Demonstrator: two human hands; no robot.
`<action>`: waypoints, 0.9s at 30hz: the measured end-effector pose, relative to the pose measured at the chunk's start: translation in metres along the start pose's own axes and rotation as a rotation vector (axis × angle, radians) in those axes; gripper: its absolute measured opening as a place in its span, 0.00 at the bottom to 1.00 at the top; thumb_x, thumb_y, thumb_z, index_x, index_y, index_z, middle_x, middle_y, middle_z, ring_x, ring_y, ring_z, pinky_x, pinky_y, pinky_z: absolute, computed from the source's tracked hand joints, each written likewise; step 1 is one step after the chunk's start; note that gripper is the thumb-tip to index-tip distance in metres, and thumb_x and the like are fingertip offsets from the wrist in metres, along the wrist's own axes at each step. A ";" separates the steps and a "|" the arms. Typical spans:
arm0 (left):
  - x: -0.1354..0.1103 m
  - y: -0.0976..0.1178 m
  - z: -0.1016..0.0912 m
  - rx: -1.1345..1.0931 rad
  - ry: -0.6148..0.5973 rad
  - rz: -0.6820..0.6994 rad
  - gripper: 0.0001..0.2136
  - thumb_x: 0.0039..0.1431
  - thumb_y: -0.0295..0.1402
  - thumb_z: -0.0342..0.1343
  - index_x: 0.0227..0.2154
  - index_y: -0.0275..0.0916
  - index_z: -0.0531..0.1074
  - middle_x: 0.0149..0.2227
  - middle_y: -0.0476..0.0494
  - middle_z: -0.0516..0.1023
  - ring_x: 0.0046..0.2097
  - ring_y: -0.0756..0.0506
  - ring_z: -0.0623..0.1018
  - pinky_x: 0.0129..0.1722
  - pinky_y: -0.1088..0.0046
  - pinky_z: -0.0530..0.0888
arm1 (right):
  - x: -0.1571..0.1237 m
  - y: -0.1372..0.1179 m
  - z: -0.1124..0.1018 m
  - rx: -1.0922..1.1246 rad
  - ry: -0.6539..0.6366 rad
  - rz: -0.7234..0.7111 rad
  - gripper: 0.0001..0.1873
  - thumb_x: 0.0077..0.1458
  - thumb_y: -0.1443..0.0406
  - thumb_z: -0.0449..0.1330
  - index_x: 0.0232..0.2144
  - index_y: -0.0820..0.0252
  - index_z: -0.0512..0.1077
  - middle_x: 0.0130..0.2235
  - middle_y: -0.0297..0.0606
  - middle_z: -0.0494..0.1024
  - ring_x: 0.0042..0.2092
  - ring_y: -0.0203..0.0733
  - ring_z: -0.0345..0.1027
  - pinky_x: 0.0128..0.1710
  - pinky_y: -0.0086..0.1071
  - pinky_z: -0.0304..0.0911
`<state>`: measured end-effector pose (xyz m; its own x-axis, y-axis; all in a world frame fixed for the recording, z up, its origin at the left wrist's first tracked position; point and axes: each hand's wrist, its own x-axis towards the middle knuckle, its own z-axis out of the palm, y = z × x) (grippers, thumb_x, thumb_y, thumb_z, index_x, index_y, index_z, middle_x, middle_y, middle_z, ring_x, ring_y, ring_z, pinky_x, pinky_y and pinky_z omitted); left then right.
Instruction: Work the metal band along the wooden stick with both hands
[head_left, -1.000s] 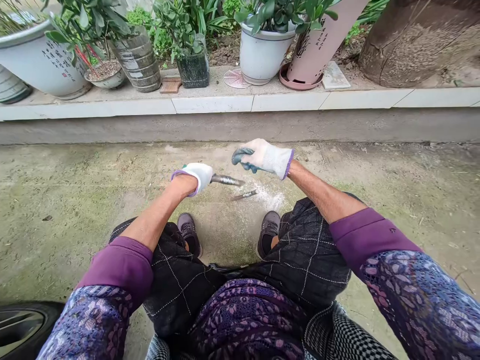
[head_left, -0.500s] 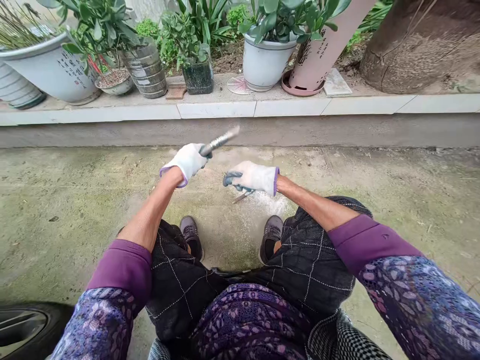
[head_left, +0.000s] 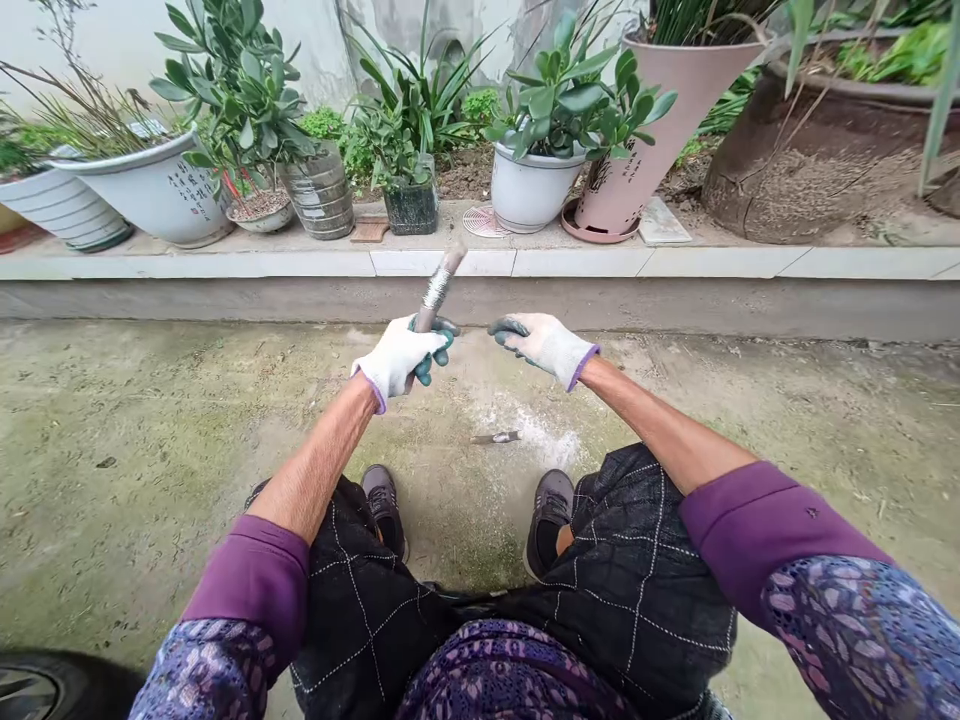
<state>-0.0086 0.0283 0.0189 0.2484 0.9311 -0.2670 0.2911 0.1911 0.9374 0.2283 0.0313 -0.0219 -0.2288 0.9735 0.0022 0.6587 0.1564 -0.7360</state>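
Gloved left hand (head_left: 397, 358) closed firmly around an upright metal bar (head_left: 437, 290); gloved right hand (head_left: 541, 347) half open, empty, above a chisel (head_left: 495, 437) lying on white dust (head_left: 541, 438).

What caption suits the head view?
Left gloved hand grips a metal rod; empty right gloved hand beside it, over concrete ground.

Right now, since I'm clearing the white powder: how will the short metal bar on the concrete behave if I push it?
The short metal bar looks like solid steel, so it will probably be stiff and heavy for its size. Its slim shape suggests it may skid or roll when pushed. The white powder beside it might make it slippery.
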 end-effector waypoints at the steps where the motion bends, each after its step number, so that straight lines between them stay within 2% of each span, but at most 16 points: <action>1: 0.003 0.001 0.001 -0.100 0.026 0.021 0.13 0.51 0.34 0.63 0.41 0.36 0.75 0.21 0.52 0.71 0.16 0.56 0.60 0.17 0.80 0.65 | -0.003 -0.007 0.000 0.003 0.019 -0.021 0.17 0.56 0.66 0.55 0.45 0.64 0.78 0.42 0.43 0.81 0.36 0.39 0.73 0.35 0.31 0.68; 4: 0.014 0.000 0.015 -0.428 0.097 0.052 0.13 0.52 0.33 0.63 0.40 0.35 0.73 0.21 0.53 0.71 0.18 0.55 0.65 0.20 0.79 0.69 | -0.011 -0.031 0.003 0.060 0.027 -0.073 0.18 0.57 0.64 0.54 0.47 0.63 0.76 0.41 0.42 0.81 0.35 0.40 0.73 0.35 0.33 0.69; 8: 0.027 -0.001 0.049 -0.742 0.169 0.095 0.15 0.53 0.30 0.62 0.45 0.35 0.72 0.25 0.51 0.74 0.26 0.52 0.74 0.29 0.77 0.75 | -0.008 -0.052 0.016 -0.006 0.080 -0.174 0.20 0.54 0.64 0.58 0.49 0.61 0.72 0.45 0.43 0.80 0.41 0.45 0.74 0.44 0.38 0.68; 11: 0.031 0.003 0.074 -0.831 0.198 0.136 0.16 0.55 0.31 0.62 0.47 0.38 0.73 0.28 0.51 0.76 0.31 0.51 0.77 0.34 0.76 0.76 | 0.001 -0.054 0.024 -0.142 0.114 -0.092 0.22 0.49 0.63 0.63 0.48 0.63 0.70 0.43 0.47 0.80 0.40 0.50 0.73 0.43 0.41 0.68; 13: 0.032 0.005 0.086 -0.870 0.170 0.160 0.16 0.54 0.33 0.63 0.46 0.40 0.73 0.32 0.50 0.78 0.35 0.50 0.78 0.38 0.75 0.76 | 0.006 -0.052 0.024 -0.178 0.119 -0.008 0.21 0.49 0.63 0.62 0.47 0.63 0.69 0.40 0.47 0.80 0.36 0.49 0.72 0.37 0.40 0.68; 15: 0.031 0.006 0.093 -0.895 0.114 0.204 0.15 0.53 0.35 0.65 0.44 0.39 0.74 0.35 0.48 0.79 0.38 0.49 0.79 0.39 0.74 0.76 | 0.008 -0.050 0.019 -0.173 0.129 0.016 0.18 0.52 0.63 0.60 0.46 0.62 0.69 0.39 0.46 0.79 0.34 0.47 0.71 0.34 0.38 0.68; 19: 0.025 0.004 0.088 -0.804 0.049 0.240 0.12 0.55 0.37 0.63 0.39 0.37 0.74 0.33 0.47 0.78 0.32 0.51 0.77 0.33 0.77 0.74 | 0.005 -0.047 0.001 -0.063 0.174 0.025 0.11 0.53 0.63 0.57 0.41 0.58 0.68 0.32 0.37 0.75 0.27 0.39 0.66 0.26 0.33 0.65; 23: 0.012 0.003 0.059 -0.547 0.167 0.274 0.10 0.57 0.39 0.59 0.34 0.36 0.74 0.24 0.50 0.73 0.21 0.54 0.70 0.20 0.79 0.68 | -0.006 -0.048 -0.013 0.156 0.107 0.157 0.09 0.53 0.63 0.56 0.39 0.57 0.66 0.23 0.27 0.64 0.19 0.32 0.55 0.14 0.26 0.55; 27: 0.005 0.011 0.031 -0.413 0.286 0.353 0.09 0.57 0.38 0.59 0.35 0.37 0.74 0.25 0.51 0.74 0.17 0.56 0.66 0.15 0.79 0.60 | -0.024 -0.055 -0.020 0.202 0.069 0.160 0.06 0.55 0.63 0.57 0.35 0.57 0.64 0.23 0.27 0.63 0.18 0.29 0.53 0.12 0.24 0.52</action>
<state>0.0247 0.0252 0.0212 -0.0095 0.9957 0.0923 -0.1601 -0.0927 0.9827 0.2121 0.0030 0.0323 -0.0791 0.9934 -0.0835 0.5247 -0.0298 -0.8508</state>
